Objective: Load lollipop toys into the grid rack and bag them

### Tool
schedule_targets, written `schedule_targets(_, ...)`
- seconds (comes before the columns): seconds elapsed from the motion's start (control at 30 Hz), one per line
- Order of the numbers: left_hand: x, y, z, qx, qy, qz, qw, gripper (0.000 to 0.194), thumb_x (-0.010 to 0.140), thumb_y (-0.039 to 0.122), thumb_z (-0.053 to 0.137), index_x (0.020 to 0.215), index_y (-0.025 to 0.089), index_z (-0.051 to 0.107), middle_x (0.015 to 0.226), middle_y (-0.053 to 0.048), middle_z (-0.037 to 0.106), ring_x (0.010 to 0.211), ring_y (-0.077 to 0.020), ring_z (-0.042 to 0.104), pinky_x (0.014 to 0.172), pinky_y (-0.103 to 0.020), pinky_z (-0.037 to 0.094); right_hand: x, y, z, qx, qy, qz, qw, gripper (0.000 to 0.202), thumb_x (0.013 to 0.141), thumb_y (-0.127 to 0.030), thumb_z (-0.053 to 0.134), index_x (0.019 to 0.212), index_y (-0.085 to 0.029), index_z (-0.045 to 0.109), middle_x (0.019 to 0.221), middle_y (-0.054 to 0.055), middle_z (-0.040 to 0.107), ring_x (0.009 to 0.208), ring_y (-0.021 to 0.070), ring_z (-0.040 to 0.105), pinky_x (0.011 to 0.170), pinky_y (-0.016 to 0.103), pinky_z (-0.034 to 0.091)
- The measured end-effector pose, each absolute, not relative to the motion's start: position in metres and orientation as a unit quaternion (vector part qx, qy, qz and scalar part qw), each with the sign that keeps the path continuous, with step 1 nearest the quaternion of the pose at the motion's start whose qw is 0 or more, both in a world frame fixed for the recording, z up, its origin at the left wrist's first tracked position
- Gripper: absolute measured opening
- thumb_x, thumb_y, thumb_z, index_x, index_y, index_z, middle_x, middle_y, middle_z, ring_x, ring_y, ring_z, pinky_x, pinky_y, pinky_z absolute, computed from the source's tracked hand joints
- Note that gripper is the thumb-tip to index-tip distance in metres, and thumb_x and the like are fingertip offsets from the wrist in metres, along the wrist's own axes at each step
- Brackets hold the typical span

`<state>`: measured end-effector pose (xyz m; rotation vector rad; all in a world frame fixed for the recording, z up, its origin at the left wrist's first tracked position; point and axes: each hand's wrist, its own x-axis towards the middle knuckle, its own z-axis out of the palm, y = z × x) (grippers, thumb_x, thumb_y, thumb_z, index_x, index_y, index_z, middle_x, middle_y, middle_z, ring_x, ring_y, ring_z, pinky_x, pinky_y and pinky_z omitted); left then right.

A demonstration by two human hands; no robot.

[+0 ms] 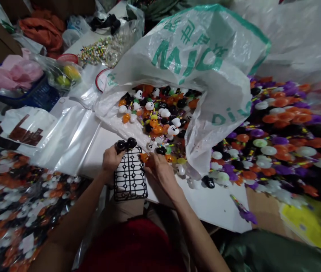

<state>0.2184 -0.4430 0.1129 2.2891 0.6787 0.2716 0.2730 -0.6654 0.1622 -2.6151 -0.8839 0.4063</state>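
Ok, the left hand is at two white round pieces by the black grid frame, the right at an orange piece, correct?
Not quite: the head view shows those round pieces are black. The left hand is at them by the black grid frame, the right hand at an orange piece.

We see a black grid (130, 175) (rectangular), two glossy black balls (131, 142) at its far end, an orange piece (144, 157) alongside.

single view from a camera worn on the head, looking forward and down, close above the white table (211, 204), facing the big printed bag (188, 49) beyond the table's near edge
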Motion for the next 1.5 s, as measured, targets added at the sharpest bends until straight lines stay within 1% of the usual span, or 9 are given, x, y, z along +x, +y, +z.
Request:
schedule_targets(0.1,0.219,-0.442,0.122,0.903,0.26,0.084,0.333,0.016,0.081,0.032,0.066,0.091,0.019,0.068,0.083,-0.006,0.073,0.08,-0.0195,0.066,0.07,-0.025,0.048,0.271,-0.674,0.159,-0.941,-0.283,0.16,0.094,0.022,0.09,-0.018,0.06,0.111,-0.016,0.06,0.11,0.014,0.064,0.101,0.0262,0.063,0.074,0.03,0.048)
schedule_targets(0.17,0.224,-0.439,0.129,0.909,0.256,0.059,0.325,0.017,0.081,0.032,0.066,0.09,0.018,0.069,0.081,-0.006,0.073,0.078,-0.0198,0.066,0.068,-0.025,0.047,0.272,-0.679,0.157,-0.945,-0.256,0.17,0.112,0.013,0.091,-0.017,0.056,0.103,-0.016,0.06,0.103,0.013,0.065,0.089,0.0229,0.063,0.067,0.027,0.045)
schedule_targets(0.37,0.244,-0.433,0.143,0.918,0.24,-0.01,0.315,0.021,0.08,0.034,0.066,0.079,0.013,0.069,0.077,-0.01,0.071,0.076,-0.0227,0.065,0.064,-0.026,0.042,0.273,-0.667,0.157,-0.806,-0.209,0.12,0.54,0.027,0.085,-0.044,0.064,0.096,-0.021,0.055,0.078,-0.001,0.058,0.067,0.0149,0.052,0.063,0.025,0.042)
schedule_targets(0.5,0.228,-0.44,0.128,0.903,0.262,0.057,0.337,0.022,0.081,0.035,0.065,0.084,0.013,0.068,0.079,-0.008,0.07,0.077,-0.0208,0.064,0.068,-0.027,0.045,0.273,-0.648,0.147,-0.731,-0.185,0.129,0.644,0.028,0.075,-0.043,0.07,0.083,-0.021,0.053,0.075,-0.002,0.055,0.068,0.0146,0.051,0.064,0.026,0.044)
schedule_targets(0.63,0.205,-0.44,0.11,0.878,0.294,0.116,0.36,0.022,0.08,0.035,0.066,0.087,0.014,0.065,0.085,-0.008,0.069,0.082,-0.0208,0.064,0.075,-0.029,0.049,0.276,-0.646,0.125,-0.751,-0.144,0.159,0.624,0.021,0.073,-0.036,0.062,0.069,-0.022,0.047,0.065,-0.004,0.048,0.061,0.0127,0.046,0.061,0.026,0.042)
schedule_targets(0.87,0.208,-0.436,0.116,0.91,0.258,0.101,0.309,0.015,0.075,0.024,0.069,0.085,0.016,0.061,0.088,-0.01,0.067,0.088,-0.0256,0.066,0.081,-0.035,0.053,0.287,-0.624,0.119,-0.765,-0.181,0.102,0.609,0.016,0.075,-0.036,0.063,0.077,-0.02,0.058,0.079,0.003,0.063,0.075,0.0183,0.058,0.075,0.032,0.049)
schedule_targets(1.1,0.209,-0.44,0.113,0.915,0.239,0.097,0.311,0.015,0.076,0.022,0.068,0.09,0.017,0.065,0.09,-0.01,0.07,0.093,-0.0274,0.067,0.083,-0.035,0.053,0.287,-0.622,0.11,-0.858,-0.281,0.086,0.421,0.014,0.083,-0.02,0.047,0.085,-0.018,0.061,0.083,0.006,0.064,0.08,0.0205,0.059,0.075,0.03,0.046)
schedule_targets(1.27,0.211,-0.445,0.107,0.894,0.276,0.114,0.334,0.015,0.08,0.026,0.063,0.091,0.016,0.065,0.089,-0.01,0.071,0.087,-0.0254,0.067,0.08,-0.034,0.052,0.298,-0.601,0.13,-0.92,-0.277,0.131,0.244,0.02,0.093,-0.022,0.049,0.104,-0.013,0.062,0.099,0.014,0.069,0.09,0.0241,0.063,0.077,0.03,0.044)
schedule_targets(1.5,0.204,-0.451,0.098,0.873,0.265,0.135,0.387,0.022,0.081,0.036,0.061,0.091,0.016,0.064,0.089,-0.01,0.071,0.083,-0.0239,0.067,0.078,-0.034,0.053,0.343,-0.624,0.185,-0.882,-0.388,0.176,0.201,0.023,0.09,-0.011,0.052,0.11,-0.014,0.064,0.091,0.007,0.07,0.079,0.0177,0.061,0.07,0.024,0.042)
